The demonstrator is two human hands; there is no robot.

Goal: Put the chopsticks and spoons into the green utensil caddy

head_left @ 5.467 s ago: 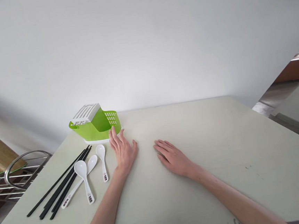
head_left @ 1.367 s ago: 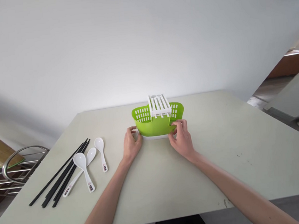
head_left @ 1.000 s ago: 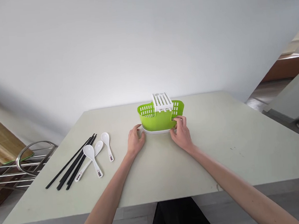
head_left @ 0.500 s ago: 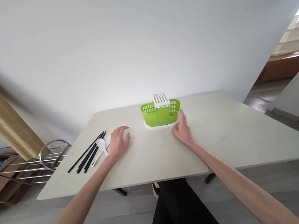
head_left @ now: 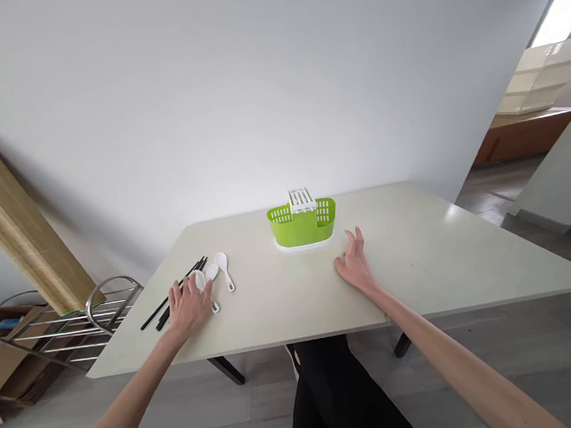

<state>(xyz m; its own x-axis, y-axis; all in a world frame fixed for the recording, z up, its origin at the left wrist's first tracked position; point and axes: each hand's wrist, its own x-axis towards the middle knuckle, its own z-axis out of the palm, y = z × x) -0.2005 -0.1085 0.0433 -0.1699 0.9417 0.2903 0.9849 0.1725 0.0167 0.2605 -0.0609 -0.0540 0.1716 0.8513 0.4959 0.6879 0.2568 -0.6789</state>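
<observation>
We reach for the white spoons (head_left: 214, 273) beside the black chopsticks (head_left: 173, 302)
Left hand (head_left: 188, 307) spread over them, gripping nothing yet; right hand (head_left: 354, 266) open, flat on the table (head_left: 443, 253) near the green holder (head_left: 302, 220); next we'd need to close fingers round one spoon

We face a plain white wall (head_left: 234, 85) behind the pale rectangular surface (head_left: 439, 260). Off its left edge stand a chrome wire rack (head_left: 69, 319) and a leaning rolled bamboo mat (head_left: 10, 211); the grey wood-look floor (head_left: 539, 365) brightens toward a sunlit doorway (head_left: 560, 10) at right.

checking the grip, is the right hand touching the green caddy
Apart. The head view shows bare table between the right hand and the green caddy.
</observation>
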